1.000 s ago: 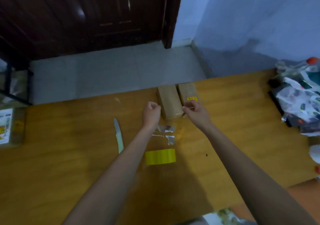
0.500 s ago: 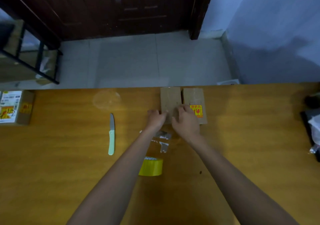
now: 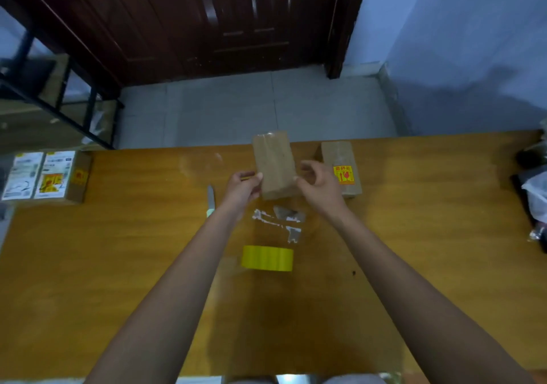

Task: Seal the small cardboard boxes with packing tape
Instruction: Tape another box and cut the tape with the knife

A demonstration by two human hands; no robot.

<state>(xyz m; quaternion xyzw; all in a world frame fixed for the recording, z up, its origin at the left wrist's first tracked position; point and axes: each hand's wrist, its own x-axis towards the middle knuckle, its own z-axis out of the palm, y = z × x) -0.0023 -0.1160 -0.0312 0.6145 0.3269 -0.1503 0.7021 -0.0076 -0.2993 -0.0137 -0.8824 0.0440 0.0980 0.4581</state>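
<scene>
1. So the plain box [image 3: 274,164] is up off the table [image 3: 118,265] now, held between both hands. Half a second back it was sitting flat, snug against the stickered box [image 3: 342,169], with both hands on top of it. Now there's a clear gap between the two.
2. Left hand [image 3: 241,190] grips the box's left edge, fingers curled round it with the thumb up near the front face. Right hand [image 3: 318,185] pinches the right edge with thumb and fingertips, the other fingers loosely curled.
3. The top face looks shiny, like there's clear tape over it already, but it's too blurry to swear by.
4. My guess: that side is pressed down and the box is being picked up to turn over for another seam, or to check it.
5. The yellow tape roll [image 3: 267,258] sits nearer the person, nobody touching it, with some torn scraps [image 3: 279,221] between it and the box. The knife [image 3: 210,200] lies just left of the left wrist.
6. A bigger labelled carton [image 3: 47,176] sits way off at the left end.
</scene>
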